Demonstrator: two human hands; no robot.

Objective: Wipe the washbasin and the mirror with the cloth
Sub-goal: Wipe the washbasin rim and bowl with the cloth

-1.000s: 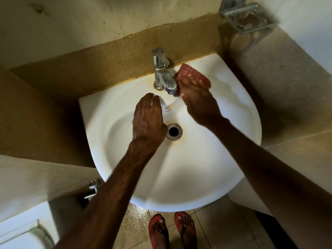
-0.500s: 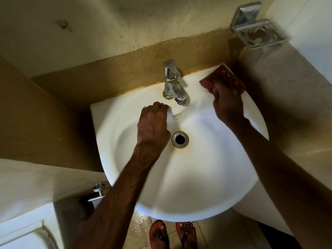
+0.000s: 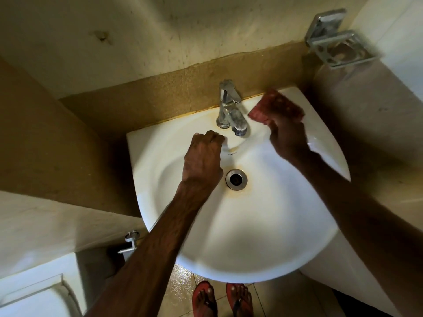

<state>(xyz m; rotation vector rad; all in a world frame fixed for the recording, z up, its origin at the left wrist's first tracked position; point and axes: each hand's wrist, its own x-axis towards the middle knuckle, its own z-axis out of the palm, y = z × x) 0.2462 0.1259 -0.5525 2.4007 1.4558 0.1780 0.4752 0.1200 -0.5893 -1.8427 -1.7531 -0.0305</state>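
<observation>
Head view, looking down. White washbasin (image 3: 263, 236) set into a wall corner; chrome tap (image 3: 231, 110) at its back edge, drain (image 3: 236, 179) mid-bowl with a rust-coloured ring around it. Right hand (image 3: 286, 136) clasps the red cloth (image 3: 274, 107) against the back right ledge, just beside the tap; hand and cloth blurred. Left hand (image 3: 203, 156) curled, fingers folded under, resting on the bowl's inner slope left of the tap spout, holding nothing visible. Mirror out of view.
</observation>
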